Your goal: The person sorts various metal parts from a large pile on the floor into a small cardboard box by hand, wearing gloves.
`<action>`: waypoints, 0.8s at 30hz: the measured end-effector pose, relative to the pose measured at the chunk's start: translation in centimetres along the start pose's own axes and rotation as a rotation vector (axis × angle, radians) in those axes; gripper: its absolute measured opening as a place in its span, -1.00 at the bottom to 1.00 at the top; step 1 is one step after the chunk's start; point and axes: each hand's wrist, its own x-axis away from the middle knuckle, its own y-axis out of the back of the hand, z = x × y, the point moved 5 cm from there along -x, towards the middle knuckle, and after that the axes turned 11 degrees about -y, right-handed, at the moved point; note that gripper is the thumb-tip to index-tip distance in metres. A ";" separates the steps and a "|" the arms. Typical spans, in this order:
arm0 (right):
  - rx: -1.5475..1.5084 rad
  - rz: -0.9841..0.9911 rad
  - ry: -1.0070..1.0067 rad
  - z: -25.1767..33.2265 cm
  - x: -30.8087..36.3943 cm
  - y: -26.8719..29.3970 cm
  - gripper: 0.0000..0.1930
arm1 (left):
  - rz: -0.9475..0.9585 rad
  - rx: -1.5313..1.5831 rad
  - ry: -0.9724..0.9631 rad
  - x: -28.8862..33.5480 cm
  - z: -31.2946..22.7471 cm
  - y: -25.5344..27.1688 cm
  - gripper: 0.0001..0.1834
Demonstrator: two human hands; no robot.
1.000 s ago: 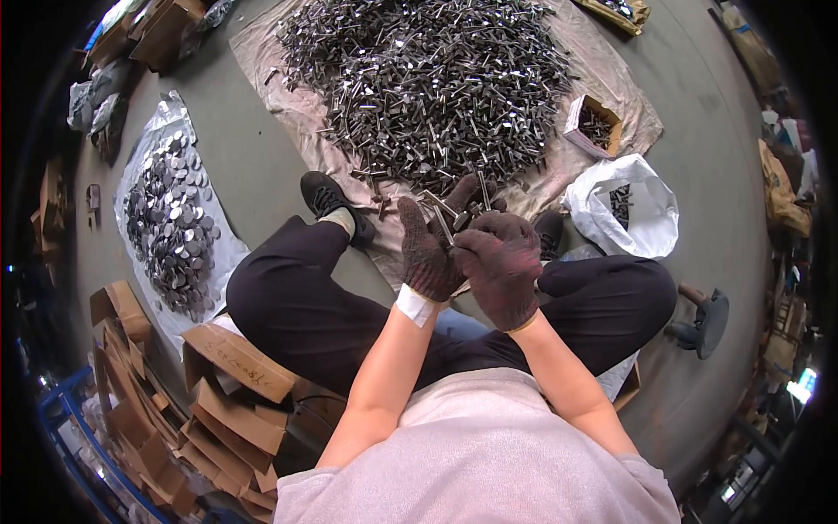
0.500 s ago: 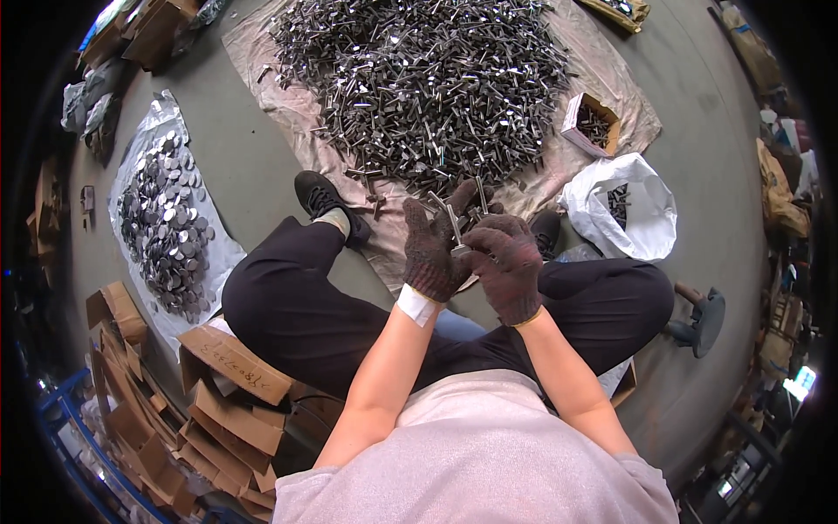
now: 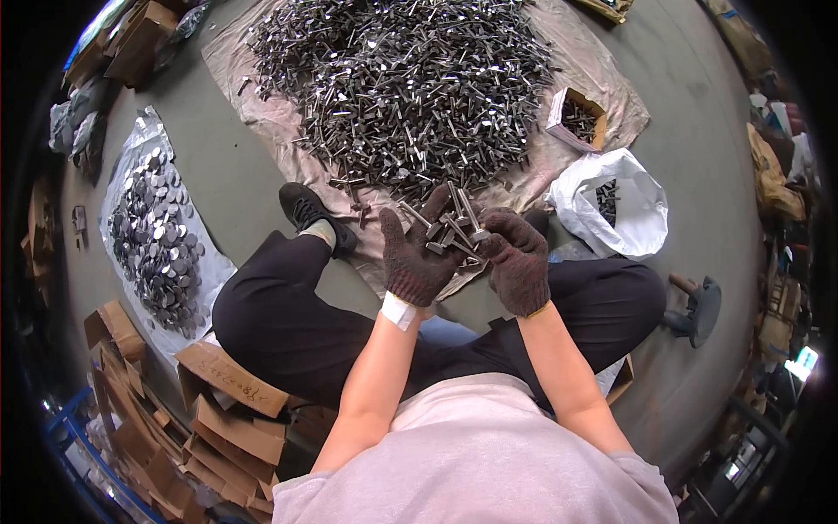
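Observation:
My left hand (image 3: 419, 265), in a dark knitted glove, is turned palm up with its thumb spread away. Across its palm and fingers lie several loose metal bolts (image 3: 447, 236), pointing in different directions. My right hand (image 3: 522, 272), gloved the same way, pinches a bolt (image 3: 469, 211) near its head, just right of the others. Right beyond both hands is a large heap of similar bolts (image 3: 410, 96), spread on a stained pinkish cloth (image 3: 262, 118).
At the right stand a small open carton (image 3: 569, 132) of dark metal pieces and a white sack (image 3: 650, 214) with bolts inside. Grey metal discs (image 3: 161, 236) cover a plastic sheet at the left. Flattened cardboard (image 3: 231, 380) and a small stool (image 3: 704, 316) flank my crossed legs.
My hands have drawn apart a little, the right moving slightly right. My left palm has opened up, so the bolts on it show more plainly. The whole view has shifted slightly.

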 end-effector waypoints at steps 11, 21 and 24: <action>-0.277 -0.157 -0.216 2.0 -2.5 2.8 -0.85 | -0.189 0.558 0.130 -0.9 0.0 -0.5 -0.06; 0.143 -0.366 -0.226 16.5 -10.8 18.5 -0.81 | -0.253 0.507 0.196 -2.3 1.4 -0.6 -0.11; 0.193 -0.503 -0.164 19.0 -14.0 25.6 -0.85 | -0.276 0.469 0.222 -3.1 1.9 -0.5 -0.11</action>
